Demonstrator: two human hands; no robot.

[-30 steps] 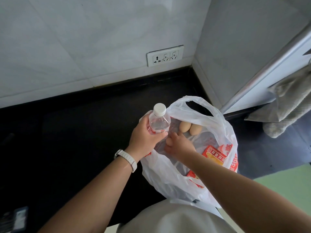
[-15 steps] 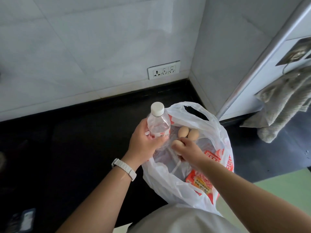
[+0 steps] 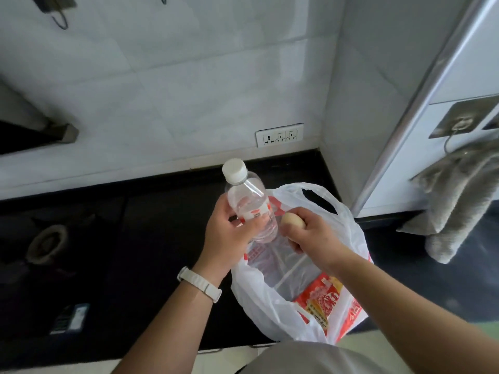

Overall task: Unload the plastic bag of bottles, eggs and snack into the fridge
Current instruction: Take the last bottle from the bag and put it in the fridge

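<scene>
Egg (image 3: 291, 220) sits half hidden in the right hand (image 3: 310, 234).

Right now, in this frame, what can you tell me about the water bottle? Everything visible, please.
The water bottle is clear, ribbed plastic with a white screw cap, closed, and a red-and-white label around its middle. It is tilted, cap towards the upper left, and held over the open white plastic bag. The left hand grips its lower body, fingers curled across the label. Its fill level is hard to judge.
</scene>
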